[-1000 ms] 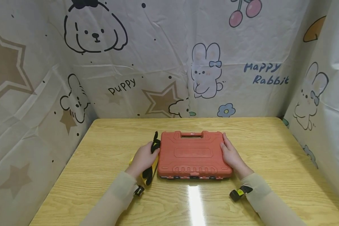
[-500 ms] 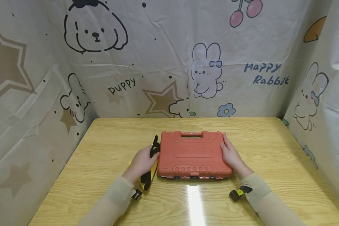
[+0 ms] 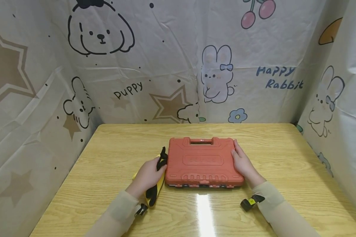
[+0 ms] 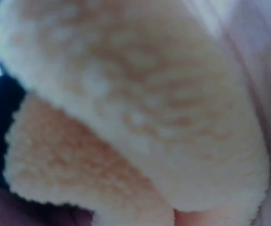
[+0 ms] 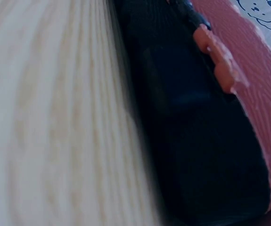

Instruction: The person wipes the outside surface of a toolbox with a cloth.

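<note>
A red plastic carrying case [image 3: 204, 168] lies flat on the wooden table, its handle at the far side and its dark base showing along the near edge. My left hand [image 3: 146, 174] grips a bunched yellow and black cloth [image 3: 158, 187] against the case's left side. In the left wrist view the fluffy, folded cloth [image 4: 140, 108] fills most of the picture and hides the fingers. My right hand [image 3: 244, 164] lies along the right side of the case, thumb at the lid's edge. The right wrist view shows the black base [image 5: 196, 141] and a red latch [image 5: 215, 59].
Table [image 3: 115, 141] with a light wood grain surrounds the case. A printed fabric sheet [image 3: 166, 62] hangs behind the table and along both sides. A bright reflection falls on the tabletop in front of the case.
My left hand and the cloth have slid toward me along the case's left side. The case and my right hand have stayed in place.
</note>
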Demonstrator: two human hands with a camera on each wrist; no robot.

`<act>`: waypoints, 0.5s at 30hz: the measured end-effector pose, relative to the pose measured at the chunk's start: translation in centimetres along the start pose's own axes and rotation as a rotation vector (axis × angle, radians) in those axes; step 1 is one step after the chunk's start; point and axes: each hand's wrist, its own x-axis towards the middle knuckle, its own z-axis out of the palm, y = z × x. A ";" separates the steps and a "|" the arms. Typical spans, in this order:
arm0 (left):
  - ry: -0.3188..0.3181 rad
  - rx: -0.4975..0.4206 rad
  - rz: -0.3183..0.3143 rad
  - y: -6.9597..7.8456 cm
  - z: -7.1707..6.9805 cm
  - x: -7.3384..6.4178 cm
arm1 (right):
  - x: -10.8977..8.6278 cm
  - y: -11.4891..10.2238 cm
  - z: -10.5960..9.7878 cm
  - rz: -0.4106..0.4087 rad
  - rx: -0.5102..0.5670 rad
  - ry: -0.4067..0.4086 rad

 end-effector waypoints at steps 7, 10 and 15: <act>-0.009 -0.006 0.010 0.0 0.0 -1.0 | 0.1 -0.2 0.0 0.004 -0.007 0.007; -0.009 -0.002 0.017 0.0 0.0 -1.2 | 0.1 -0.3 -0.1 0.006 -0.008 0.008; -0.002 0.006 0.031 0.0 0.1 -1.8 | -0.1 -0.1 0.0 0.006 -0.015 0.004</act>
